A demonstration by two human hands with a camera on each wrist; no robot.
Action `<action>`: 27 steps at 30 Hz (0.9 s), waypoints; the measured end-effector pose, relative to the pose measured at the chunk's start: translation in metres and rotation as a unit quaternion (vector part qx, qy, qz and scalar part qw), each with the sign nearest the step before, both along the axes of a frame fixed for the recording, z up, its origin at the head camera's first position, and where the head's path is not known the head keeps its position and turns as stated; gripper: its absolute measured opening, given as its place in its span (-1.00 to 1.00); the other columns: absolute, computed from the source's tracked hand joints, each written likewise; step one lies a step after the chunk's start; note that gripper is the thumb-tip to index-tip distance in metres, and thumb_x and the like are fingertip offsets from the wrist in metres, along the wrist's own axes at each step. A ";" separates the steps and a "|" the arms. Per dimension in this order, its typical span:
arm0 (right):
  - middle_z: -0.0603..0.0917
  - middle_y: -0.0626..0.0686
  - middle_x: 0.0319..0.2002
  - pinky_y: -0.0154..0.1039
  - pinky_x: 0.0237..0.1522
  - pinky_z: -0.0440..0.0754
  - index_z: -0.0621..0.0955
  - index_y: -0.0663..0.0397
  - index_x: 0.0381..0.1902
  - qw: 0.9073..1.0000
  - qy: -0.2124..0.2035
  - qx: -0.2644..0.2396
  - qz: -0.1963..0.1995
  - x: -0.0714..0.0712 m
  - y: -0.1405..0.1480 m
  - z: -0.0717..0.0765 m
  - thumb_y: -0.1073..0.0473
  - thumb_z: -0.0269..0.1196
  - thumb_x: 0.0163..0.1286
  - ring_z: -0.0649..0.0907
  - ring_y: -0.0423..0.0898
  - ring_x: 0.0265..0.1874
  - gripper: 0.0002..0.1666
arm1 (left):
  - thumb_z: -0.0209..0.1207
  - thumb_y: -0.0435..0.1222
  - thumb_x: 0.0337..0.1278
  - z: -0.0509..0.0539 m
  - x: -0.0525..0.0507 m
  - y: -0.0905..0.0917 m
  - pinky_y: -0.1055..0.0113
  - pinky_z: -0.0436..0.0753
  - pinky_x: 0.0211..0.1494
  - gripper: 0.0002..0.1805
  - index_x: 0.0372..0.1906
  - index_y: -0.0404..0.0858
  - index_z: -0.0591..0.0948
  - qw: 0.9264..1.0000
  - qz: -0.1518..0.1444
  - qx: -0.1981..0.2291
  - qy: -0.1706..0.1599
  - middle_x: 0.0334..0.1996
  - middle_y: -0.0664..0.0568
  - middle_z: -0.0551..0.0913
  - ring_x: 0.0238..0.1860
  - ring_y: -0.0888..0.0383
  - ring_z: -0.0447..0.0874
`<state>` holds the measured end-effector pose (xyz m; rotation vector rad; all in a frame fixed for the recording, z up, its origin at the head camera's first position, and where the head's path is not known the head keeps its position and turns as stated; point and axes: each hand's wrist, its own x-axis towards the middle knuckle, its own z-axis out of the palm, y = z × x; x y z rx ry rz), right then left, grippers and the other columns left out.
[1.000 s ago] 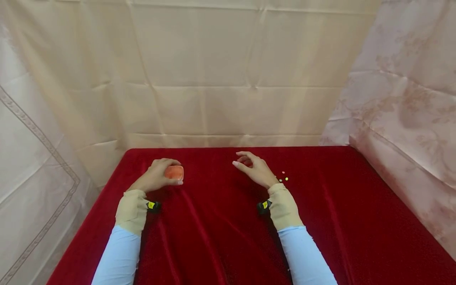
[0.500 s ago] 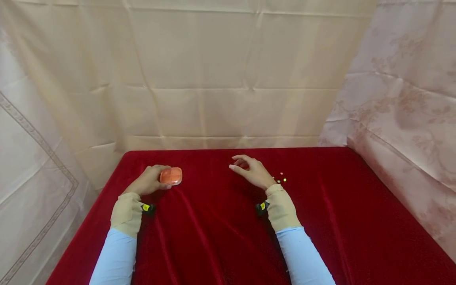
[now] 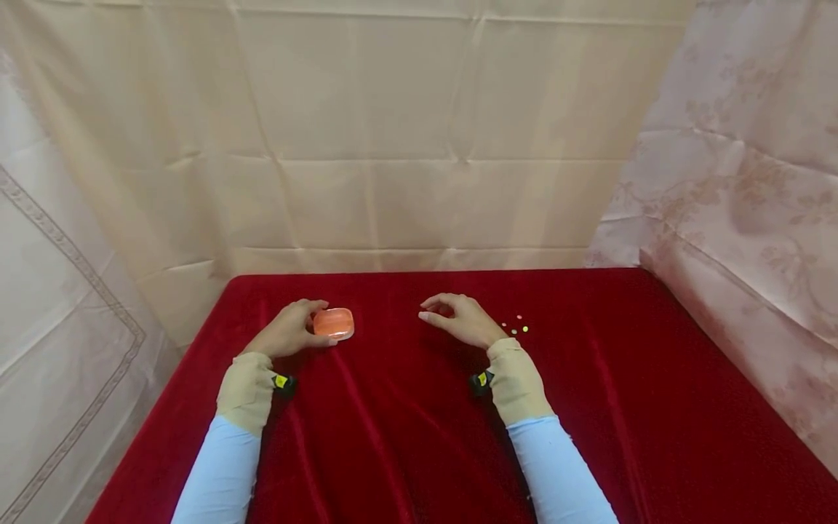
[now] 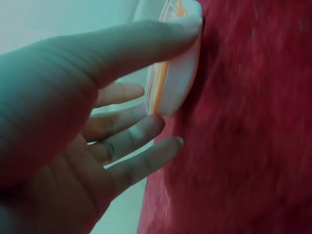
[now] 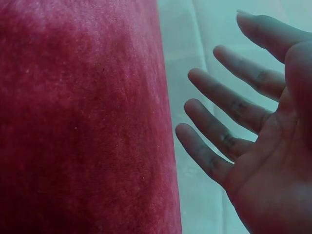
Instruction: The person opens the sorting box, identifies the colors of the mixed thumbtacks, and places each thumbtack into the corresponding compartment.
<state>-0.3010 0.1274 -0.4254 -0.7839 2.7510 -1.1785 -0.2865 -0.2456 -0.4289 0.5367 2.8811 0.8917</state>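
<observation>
My left hand [image 3: 288, 329] has its thumb and fingers on opposite sides of a small rounded box [image 3: 334, 323] with an orange top. Up close in the left wrist view, the box [image 4: 178, 87] shows a whitish side and an orange band at its rim, and the thumb lies along it. Over the table's middle, my right hand [image 3: 461, 320] holds nothing. Its fingers are loosely bent in the head view and spread apart in the right wrist view [image 5: 263, 146]. Just right of that hand lie several tiny pink, green and yellow pieces [image 3: 525, 329].
A red velvet cloth [image 3: 419, 437] with a few creases covers the table. Beige fabric [image 3: 419, 145] hangs behind its far edge. Pale patterned sheets hang at the left [image 3: 59, 327] and right [image 3: 740, 218].
My left hand and the box shifted slightly left, then back to the right, and more of the box's top shows now. The right hand moved slightly left and lower.
</observation>
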 end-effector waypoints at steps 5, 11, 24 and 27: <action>0.72 -0.07 -0.01 -0.04 0.15 0.56 0.68 0.06 0.18 1.000 -0.007 0.006 0.012 0.002 0.002 0.002 -0.06 0.32 0.49 0.65 -0.10 0.03 -0.56 | 0.53 -0.08 0.06 0.001 -0.003 0.018 0.05 0.59 0.04 -0.11 0.40 -0.45 0.43 1.000 -0.029 0.005 0.002 0.09 -0.21 0.58 -0.04 -0.05 0.58; 0.73 -0.06 -0.01 -0.06 0.15 0.56 0.69 0.04 0.16 1.000 -0.013 0.020 0.010 0.003 0.004 0.005 -0.07 0.32 0.48 0.65 -0.09 0.03 -0.56 | 0.52 -0.07 0.07 0.002 0.000 0.036 0.07 0.61 0.04 -0.15 0.37 -0.43 0.46 0.998 -0.060 0.010 0.008 0.08 -0.15 0.59 -0.03 -0.03 0.60; 0.73 -0.02 0.00 -0.12 0.07 0.61 0.66 0.05 0.19 0.994 -0.062 0.060 0.065 0.006 0.010 0.012 -0.05 0.41 0.39 0.67 -0.11 -0.02 -0.50 | 0.52 -0.01 0.05 0.004 0.010 0.076 0.18 0.60 -0.01 -0.16 0.33 -0.41 0.51 0.993 -0.111 0.003 0.038 0.04 -0.08 0.57 -0.09 0.08 0.56; 0.72 0.04 0.02 -0.12 0.06 0.62 0.65 0.06 0.19 0.991 -0.083 0.068 0.079 0.008 0.010 0.013 -0.04 0.47 0.34 0.68 -0.09 -0.03 -0.45 | 0.51 0.00 0.07 0.005 0.012 0.084 0.16 0.61 0.04 -0.15 0.33 -0.44 0.50 0.992 -0.121 0.001 0.037 0.08 -0.10 0.57 -0.05 0.07 0.57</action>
